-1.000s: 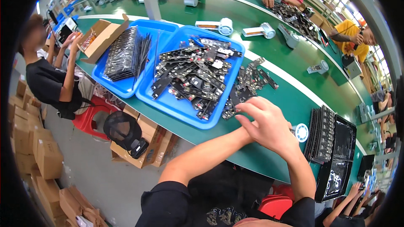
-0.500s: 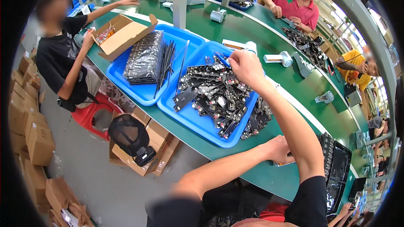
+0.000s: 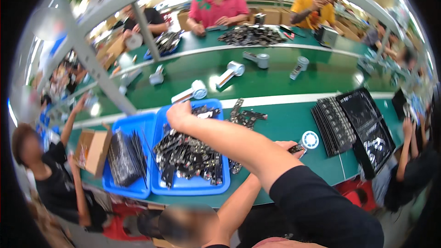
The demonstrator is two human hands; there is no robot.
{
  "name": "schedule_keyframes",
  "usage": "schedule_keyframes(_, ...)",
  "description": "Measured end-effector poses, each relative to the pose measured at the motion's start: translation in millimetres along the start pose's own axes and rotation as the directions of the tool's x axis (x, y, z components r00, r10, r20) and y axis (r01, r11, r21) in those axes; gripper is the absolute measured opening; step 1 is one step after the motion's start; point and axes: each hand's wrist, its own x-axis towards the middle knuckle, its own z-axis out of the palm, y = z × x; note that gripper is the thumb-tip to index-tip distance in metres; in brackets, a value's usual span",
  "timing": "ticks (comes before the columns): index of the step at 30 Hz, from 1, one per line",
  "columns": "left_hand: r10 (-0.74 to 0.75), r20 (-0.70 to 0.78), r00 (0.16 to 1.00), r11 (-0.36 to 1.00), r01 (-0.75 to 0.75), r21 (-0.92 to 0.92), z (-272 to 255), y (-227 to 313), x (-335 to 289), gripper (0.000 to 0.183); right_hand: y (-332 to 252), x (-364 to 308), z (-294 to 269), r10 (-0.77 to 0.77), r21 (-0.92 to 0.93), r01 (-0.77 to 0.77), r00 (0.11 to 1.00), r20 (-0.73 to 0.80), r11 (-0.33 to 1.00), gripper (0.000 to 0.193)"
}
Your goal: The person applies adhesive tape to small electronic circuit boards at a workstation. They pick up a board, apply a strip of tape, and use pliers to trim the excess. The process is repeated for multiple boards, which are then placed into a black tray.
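Left hand (image 3: 288, 145) grips pale-blue plastic handheld device with round slotted head (image 3: 310, 140), over green tabletop (image 3: 285, 119). Right hand (image 3: 180, 114) crosses to far edge of blue plastic tray (image 3: 187, 188) of dark circuit boards (image 3: 183, 154); fingers hidden, grip can't be told. Likely a reaching step; next move calls for uncrossing forearms cleanly.

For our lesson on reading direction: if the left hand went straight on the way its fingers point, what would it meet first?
Beyond the round-headed device it holds, the left hand would probably first meet the stack of dark boards to its right, though depth is hard to judge.
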Motion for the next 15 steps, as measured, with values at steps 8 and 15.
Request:
schedule_keyframes(8,0.026,0.026,0.999,0.996,-0.028,0.084,18,-46,-12,0.042,16,-30,-61,0.192,0.614,0.045,0.929,-0.315,0.788,0.032)
schedule_keyframes(15,0.082,0.121,0.989,0.997,-0.083,0.004,2,-24,5,0.033,142,-183,-116,0.342,0.986,0.160,0.925,-0.167,0.050,0.049)
